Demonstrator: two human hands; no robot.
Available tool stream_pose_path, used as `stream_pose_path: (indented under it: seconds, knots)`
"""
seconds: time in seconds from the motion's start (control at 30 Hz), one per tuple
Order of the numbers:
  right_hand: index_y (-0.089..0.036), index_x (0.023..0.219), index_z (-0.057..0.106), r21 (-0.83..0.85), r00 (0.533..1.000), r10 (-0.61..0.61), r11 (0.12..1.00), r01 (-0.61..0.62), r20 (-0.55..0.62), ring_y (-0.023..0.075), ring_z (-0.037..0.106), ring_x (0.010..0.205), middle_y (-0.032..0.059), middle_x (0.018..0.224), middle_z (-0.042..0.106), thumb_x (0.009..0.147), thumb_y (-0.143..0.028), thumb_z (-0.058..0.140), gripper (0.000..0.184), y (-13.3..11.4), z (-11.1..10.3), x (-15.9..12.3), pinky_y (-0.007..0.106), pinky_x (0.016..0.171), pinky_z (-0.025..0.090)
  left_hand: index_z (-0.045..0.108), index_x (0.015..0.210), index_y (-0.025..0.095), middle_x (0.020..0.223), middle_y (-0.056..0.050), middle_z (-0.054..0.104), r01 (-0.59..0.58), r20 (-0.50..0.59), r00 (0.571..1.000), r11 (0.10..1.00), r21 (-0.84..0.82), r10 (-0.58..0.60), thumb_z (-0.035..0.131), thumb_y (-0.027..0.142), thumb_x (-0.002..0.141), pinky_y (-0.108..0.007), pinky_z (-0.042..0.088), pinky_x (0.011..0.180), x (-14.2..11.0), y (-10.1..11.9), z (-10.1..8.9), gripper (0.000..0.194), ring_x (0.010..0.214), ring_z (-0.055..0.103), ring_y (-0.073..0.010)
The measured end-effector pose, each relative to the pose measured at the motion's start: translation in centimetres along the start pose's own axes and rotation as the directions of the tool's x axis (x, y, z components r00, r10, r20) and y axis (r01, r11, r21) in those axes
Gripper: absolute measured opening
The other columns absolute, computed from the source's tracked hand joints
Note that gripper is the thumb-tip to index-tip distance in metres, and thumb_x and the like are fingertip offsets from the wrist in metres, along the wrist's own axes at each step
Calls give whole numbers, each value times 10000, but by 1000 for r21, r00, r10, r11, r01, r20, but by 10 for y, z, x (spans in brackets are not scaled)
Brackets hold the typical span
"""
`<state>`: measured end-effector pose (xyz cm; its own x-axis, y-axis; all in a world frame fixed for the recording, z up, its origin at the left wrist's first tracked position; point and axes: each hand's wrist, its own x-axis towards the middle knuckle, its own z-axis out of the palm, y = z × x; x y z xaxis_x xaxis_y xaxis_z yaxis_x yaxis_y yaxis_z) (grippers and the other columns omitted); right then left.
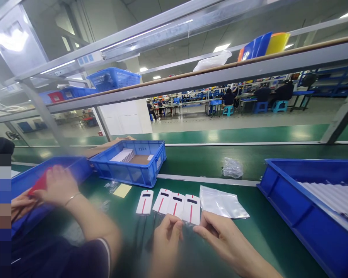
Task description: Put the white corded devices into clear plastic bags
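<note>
My left hand is closed in a pinch at the near edge of the white devices. My right hand pinches just right of it. A thin piece of clear plastic stretches between my fingertips; its full shape is hard to make out. Several flat white devices, each with a dark window and a red stripe, lie beyond my hands: three close together, including the rightmost device, and a separate device to the left. Dark cords trail toward me from the left ones. Flat clear plastic bags lie beyond my right hand.
On the right stands a blue bin holding white pieces. A blue crate is at the back left, near a yellow paper. Crumpled plastic lies behind. A co-worker's blurred arm reaches over another bin with a red item.
</note>
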<state>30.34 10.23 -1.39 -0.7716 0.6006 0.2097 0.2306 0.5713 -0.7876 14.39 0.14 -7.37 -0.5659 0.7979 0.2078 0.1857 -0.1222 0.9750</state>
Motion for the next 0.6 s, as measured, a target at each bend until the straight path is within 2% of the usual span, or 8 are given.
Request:
stream_pose_path:
  seconds: [0.1, 0.17, 0.3, 0.4, 0.5, 0.6]
  knots:
    - [-238, 670, 428, -12, 1000, -7, 1000, 7, -4, 143, 425, 608, -40, 661, 528, 1008, -461, 492, 410, 0, 1, -1, 281, 552, 299, 648, 731, 247, 559, 10, 552, -11, -17, 1000, 1000, -2, 11, 627, 606, 868, -257, 390, 472, -4, 3, 0, 385, 482, 498, -141]
    - [-237, 672, 476, -14, 1000, -10, 1000, 10, 12, 146, 447, 610, -39, 661, 545, 1009, -452, 497, 400, -3, -1, -1, 278, 555, 321, 658, 714, 262, 546, 6, 562, -29, -51, 998, 1000, 7, 29, 630, 613, 857, -278, 425, 473, -7, 5, 1, 380, 486, 535, -165]
    - [-273, 866, 648, 11, 997, -10, 1000, 9, 73, 170, 560, 739, -31, 809, 653, 992, -411, 544, 214, -10, -9, -5, 273, 668, 417, 679, 729, 294, 522, 10, 566, -45, -96, 994, 998, 51, 50, 595, 615, 876, -290, 461, 464, -10, 9, 0, 362, 471, 559, -172]
    - [-259, 786, 600, 7, 998, 5, 1000, -5, 66, 161, 530, 700, -37, 752, 610, 996, -431, 531, 280, -13, -9, -9, 275, 643, 390, 671, 716, 313, 515, 19, 567, -68, -96, 992, 992, 102, 78, 570, 600, 896, -289, 486, 468, -13, 8, 1, 353, 477, 565, -168]
    - [-245, 700, 497, -29, 1000, -3, 1000, 3, 1, 145, 462, 619, -44, 681, 557, 978, -443, 563, 348, -12, -5, -11, 276, 555, 324, 673, 707, 314, 522, 17, 583, -98, -61, 993, 989, 113, 106, 590, 558, 900, -296, 496, 470, -16, 9, 2, 322, 482, 567, -172]
    - [-246, 673, 481, -55, 998, -29, 998, 26, -53, 146, 459, 603, -39, 664, 562, 960, -442, 594, 365, -11, -1, -10, 276, 535, 324, 694, 766, 334, 612, 12, 648, -132, -78, 986, 980, 149, 145, 597, 510, 911, -313, 522, 499, -17, 12, 2, 248, 553, 624, -197]
